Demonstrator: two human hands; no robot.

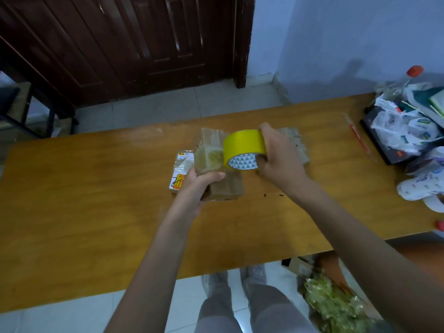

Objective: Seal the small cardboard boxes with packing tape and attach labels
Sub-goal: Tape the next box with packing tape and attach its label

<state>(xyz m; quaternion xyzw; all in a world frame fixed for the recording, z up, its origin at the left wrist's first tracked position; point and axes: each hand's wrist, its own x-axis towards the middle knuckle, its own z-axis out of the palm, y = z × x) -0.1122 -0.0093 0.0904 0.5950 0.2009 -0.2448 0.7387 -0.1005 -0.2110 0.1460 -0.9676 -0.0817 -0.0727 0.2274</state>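
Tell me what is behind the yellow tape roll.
Behind the yellow tape roll, gripped by the right hand, lies a worn cardboard box on the wooden table. Only its right end shows; hand and roll cover the rest.

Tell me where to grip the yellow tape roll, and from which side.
Grip the yellow tape roll through its open core, from the right, as the right hand does: fingers inside the core, thumb over the outer band. The roll stands on edge over the box, leaving the core reachable.
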